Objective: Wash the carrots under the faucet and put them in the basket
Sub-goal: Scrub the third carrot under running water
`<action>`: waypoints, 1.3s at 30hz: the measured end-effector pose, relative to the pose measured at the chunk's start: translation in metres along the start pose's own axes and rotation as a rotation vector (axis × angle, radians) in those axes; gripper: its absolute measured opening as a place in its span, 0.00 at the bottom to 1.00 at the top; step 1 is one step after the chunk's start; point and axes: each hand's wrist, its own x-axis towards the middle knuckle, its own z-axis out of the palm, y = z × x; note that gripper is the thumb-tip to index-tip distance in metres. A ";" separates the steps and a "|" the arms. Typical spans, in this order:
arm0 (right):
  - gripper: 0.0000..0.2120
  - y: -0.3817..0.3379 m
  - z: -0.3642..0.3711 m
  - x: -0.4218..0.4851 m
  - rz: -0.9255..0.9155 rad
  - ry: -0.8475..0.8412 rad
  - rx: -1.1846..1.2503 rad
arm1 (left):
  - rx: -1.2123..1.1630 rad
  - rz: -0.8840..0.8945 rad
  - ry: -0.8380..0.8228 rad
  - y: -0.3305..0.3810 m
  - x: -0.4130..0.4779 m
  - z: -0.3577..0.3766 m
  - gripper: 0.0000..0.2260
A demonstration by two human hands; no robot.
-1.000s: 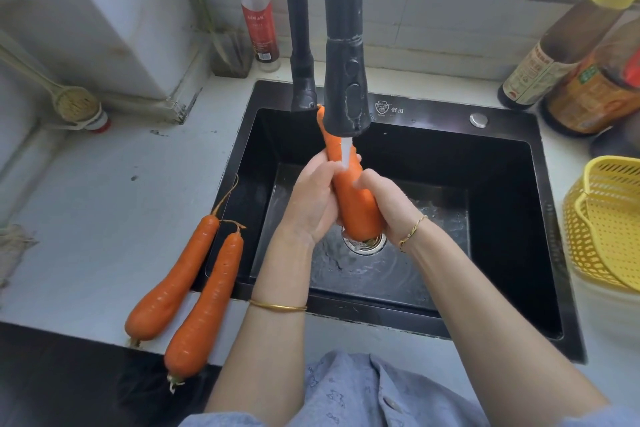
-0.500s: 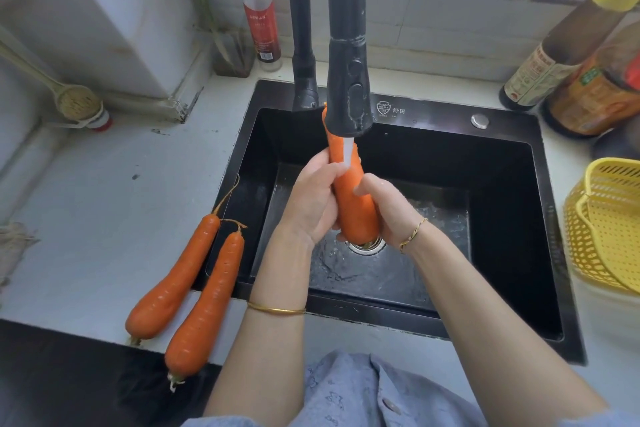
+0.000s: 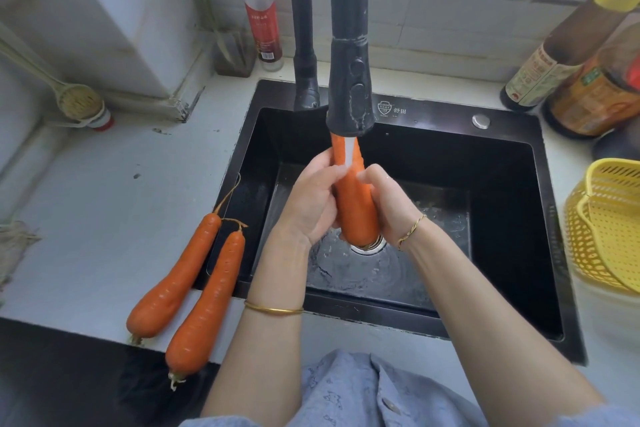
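An orange carrot (image 3: pixel 355 208) stands nearly upright over the black sink (image 3: pixel 502 211), its thin end hidden behind the black faucet head (image 3: pixel 349 94). Water runs from the faucet onto it. My left hand (image 3: pixel 311 204) grips the carrot from the left and my right hand (image 3: pixel 388 204) grips it from the right. Two more carrots (image 3: pixel 173 281) (image 3: pixel 207 305) lie side by side on the white counter at the sink's left edge. A yellow basket (image 3: pixel 609 225) stands at the right edge of the view.
Sauce bottles (image 3: pixel 568 55) crowd the counter at the back right. A red-capped bottle (image 3: pixel 259 10) stands behind the sink's left corner. A brush (image 3: pixel 74 100) rests at the far left. The drain (image 3: pixel 369 246) lies under the carrot.
Both hands have slid slightly up the carrot while rubbing it under the water. The carrot has stayed under the faucet.
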 end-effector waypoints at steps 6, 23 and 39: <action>0.22 0.002 -0.003 0.000 -0.019 -0.015 -0.033 | 0.017 -0.017 0.007 0.000 0.000 -0.001 0.16; 0.24 0.003 -0.001 0.000 -0.048 -0.028 -0.009 | 0.063 -0.047 0.012 0.000 0.001 -0.005 0.17; 0.10 -0.001 -0.005 0.010 -0.207 0.388 -0.394 | 0.221 -0.060 0.026 0.000 -0.002 -0.015 0.16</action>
